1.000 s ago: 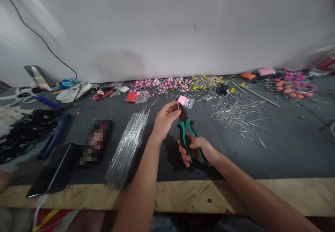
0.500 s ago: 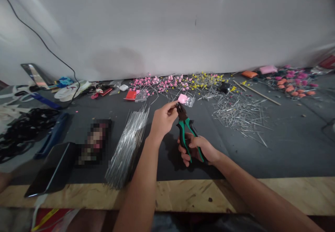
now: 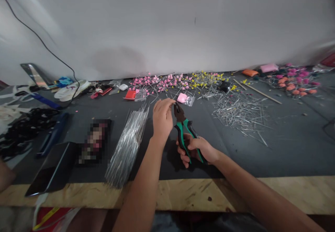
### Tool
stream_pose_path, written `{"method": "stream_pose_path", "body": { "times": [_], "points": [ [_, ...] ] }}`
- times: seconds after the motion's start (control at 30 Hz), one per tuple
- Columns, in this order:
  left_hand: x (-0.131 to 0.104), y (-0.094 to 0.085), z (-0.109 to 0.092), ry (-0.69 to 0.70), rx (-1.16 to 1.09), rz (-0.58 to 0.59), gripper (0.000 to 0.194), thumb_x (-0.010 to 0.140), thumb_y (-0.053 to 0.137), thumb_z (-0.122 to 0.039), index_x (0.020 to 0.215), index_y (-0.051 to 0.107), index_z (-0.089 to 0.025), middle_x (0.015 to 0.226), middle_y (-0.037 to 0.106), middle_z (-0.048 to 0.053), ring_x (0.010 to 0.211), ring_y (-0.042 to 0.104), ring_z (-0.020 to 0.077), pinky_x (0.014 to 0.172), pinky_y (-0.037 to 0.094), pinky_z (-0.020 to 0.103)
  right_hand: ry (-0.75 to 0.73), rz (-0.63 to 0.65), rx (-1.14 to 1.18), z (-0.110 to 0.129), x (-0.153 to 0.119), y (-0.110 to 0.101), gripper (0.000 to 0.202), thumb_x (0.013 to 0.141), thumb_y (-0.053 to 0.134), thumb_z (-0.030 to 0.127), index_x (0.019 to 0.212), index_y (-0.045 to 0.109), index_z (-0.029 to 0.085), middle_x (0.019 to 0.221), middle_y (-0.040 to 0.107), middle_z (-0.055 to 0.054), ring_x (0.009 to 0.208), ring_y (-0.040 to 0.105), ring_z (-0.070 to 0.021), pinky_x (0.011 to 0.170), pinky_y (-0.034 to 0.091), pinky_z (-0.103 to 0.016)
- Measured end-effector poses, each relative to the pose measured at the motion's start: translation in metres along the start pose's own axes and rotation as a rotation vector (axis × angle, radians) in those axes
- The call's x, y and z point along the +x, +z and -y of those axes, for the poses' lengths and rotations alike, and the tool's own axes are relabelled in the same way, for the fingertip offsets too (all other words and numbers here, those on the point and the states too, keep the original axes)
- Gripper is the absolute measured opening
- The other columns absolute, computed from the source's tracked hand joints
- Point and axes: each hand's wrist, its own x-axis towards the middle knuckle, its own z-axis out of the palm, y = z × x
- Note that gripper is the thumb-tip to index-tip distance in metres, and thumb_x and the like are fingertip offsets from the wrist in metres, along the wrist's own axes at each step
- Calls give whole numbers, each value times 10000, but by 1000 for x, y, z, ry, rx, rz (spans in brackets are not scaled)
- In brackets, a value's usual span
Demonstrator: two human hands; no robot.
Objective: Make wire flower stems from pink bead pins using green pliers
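Observation:
My right hand [image 3: 195,149] is wrapped round the green and black handles of a pair of pliers [image 3: 180,115], whose dark jaws point away from me. Close by the jaws, my left hand [image 3: 162,115] is closed in a pinch at the tips. What it pinches is too small and hidden to make out. To the left of my left forearm lies a bundle of straight silver wires [image 3: 125,148]. Beyond the pliers' tip sits a pink packet [image 3: 182,97] with a clear plastic end.
Short cut wires [image 3: 239,111] lie scattered at right. Pink-tipped wires [image 3: 159,82] and yellow-tipped wires [image 3: 206,79] line the wall. A phone [image 3: 49,172], black cords [image 3: 26,127] and a thin stick [image 3: 263,91] lie about. Another person's hand [image 3: 5,176] shows at the left edge.
My left hand has turned at the wrist and its fingers have shifted slightly left. The pliers' jaws have tilted a little left, still in my right hand.

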Motion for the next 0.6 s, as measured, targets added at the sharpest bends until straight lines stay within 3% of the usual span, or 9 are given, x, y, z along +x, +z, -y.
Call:
{"method": "stream_pose_path", "body": {
  "times": [0.1,0.23,0.43,0.6],
  "points": [
    [0,1,0,16,7,-87,220,862,418,-144,912,622,-210,1004,634,48,1061,530,161,982,349,369,10,-2,-16,0,0,0,294,635,439,129,926,475,148,663,532,-6,504,510,-129,485,475,-332],
    [-3,5,-2,-141,23,-179,166,830,501,-210,881,658,-227,955,600,60,960,548,176,851,426,339,3,-15,-33,0,0,2,290,636,439,132,923,480,147,661,528,-4,503,504,-126,485,476,-328],
    [-5,15,-6,-496,-415,-181,156,789,559,-294,893,618,-194,848,653,33,800,615,140,759,481,279,9,-25,-6,2,1,0,294,639,428,133,929,477,149,664,532,-6,502,505,-127,489,478,-333],
    [-3,20,-5,-620,-653,-295,209,694,659,-273,869,603,-173,826,651,26,795,617,126,763,491,267,12,-16,-3,1,2,-1,289,636,435,131,922,474,153,665,541,-4,502,510,-125,490,483,-330]
  ]
}}
